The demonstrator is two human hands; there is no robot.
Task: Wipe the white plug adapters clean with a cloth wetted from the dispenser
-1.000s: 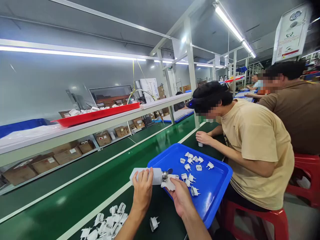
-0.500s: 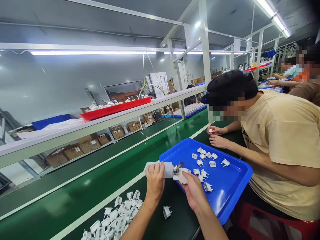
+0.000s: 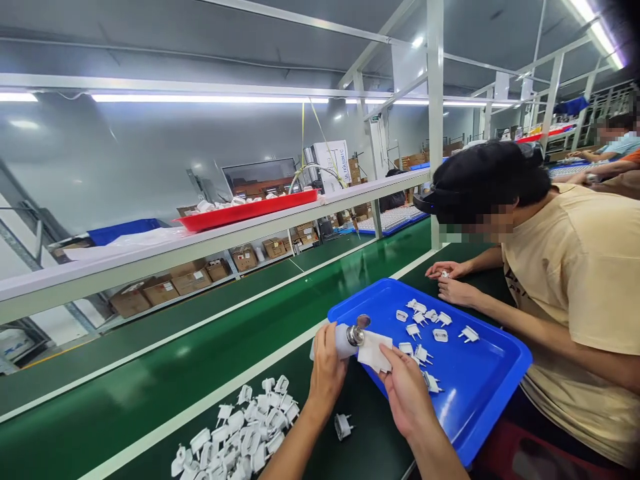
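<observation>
My left hand (image 3: 327,370) grips a white bottle (image 3: 344,339) with a metal nozzle (image 3: 358,331), held sideways above the dark green bench. My right hand (image 3: 407,390) holds a folded white cloth (image 3: 375,351) pressed against the nozzle. Both hands hover at the near left edge of a blue tray (image 3: 470,393). On the tray lie several white plug adapters (image 3: 417,330). A single white adapter (image 3: 343,426) rests on the bench just below my hands.
A pile of white adapters (image 3: 240,433) lies at the lower left beside the green conveyor belt (image 3: 200,360). A co-worker in a tan shirt (image 3: 585,300) sits close on the right, with both hands (image 3: 453,283) at the tray's far corner. A red tray (image 3: 250,210) sits on the overhead shelf.
My view has swung left, shifting everything rightward. My left hand has slid up the bottle toward the nozzle, covering more of it. The co-worker's hands moved closer together.
</observation>
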